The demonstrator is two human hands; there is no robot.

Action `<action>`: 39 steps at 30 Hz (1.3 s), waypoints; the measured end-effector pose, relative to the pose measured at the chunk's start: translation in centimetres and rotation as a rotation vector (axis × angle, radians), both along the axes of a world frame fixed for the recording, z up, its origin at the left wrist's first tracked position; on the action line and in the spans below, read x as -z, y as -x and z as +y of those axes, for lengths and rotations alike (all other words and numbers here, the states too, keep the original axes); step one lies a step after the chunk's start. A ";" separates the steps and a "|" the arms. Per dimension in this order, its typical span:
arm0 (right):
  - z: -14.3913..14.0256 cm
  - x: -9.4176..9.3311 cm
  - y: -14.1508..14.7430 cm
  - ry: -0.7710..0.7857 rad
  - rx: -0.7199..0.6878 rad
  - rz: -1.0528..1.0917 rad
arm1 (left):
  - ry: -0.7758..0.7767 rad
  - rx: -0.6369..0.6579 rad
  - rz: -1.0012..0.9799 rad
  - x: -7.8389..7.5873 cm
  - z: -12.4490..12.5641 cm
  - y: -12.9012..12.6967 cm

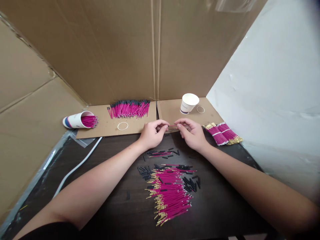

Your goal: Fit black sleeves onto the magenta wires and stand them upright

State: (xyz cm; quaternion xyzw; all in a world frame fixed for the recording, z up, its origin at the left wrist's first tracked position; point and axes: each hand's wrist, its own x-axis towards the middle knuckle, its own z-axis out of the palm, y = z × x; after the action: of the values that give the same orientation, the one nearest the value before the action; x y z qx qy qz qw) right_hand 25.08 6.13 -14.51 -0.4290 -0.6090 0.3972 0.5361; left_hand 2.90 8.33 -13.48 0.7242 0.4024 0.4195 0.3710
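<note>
Now my left fingers and right fingers pinch one wire; nearby, two cups, two bands, two bundles.

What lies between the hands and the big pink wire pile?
In the head view, a small scatter of black tubes and a few pink wires, on the dark tabletop.

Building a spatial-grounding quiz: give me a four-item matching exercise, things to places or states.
1. Thin wire
2. Upright cup
3. Tipped cup
4. Banded bundles

A. Right of the right hand
B. Pink wires poking from its mouth
C. On cardboard, behind the right hand
D. Between left hand and right hand

Pairs: 1-D, 2-C, 3-B, 4-A
</note>
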 end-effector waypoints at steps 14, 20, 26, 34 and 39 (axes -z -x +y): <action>0.0 0.1 0.0 0.021 -0.004 -0.005 | 0.004 0.011 -0.017 0.2 0.1 0.0; 0.1 0.0 -0.1 0.030 0.004 0.026 | -0.024 -0.038 -0.027 0.4 0.2 0.1; 0.2 0.1 -0.1 0.059 -0.011 0.012 | -0.031 -0.039 -0.008 0.2 0.1 0.0; 0.1 -0.3 -0.1 0.134 0.013 0.148 | -0.052 0.019 -0.018 -0.4 -0.3 0.2; 0.4 -0.4 -0.3 0.184 0.058 0.283 | -0.071 0.157 0.023 -1.0 -0.7 0.9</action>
State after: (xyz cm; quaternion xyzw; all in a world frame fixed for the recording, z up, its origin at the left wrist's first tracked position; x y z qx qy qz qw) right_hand 25.36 6.57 -14.15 -0.4334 -0.4759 0.4922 0.5861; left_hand 2.03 7.67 -12.51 0.7709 0.3335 0.3947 0.3724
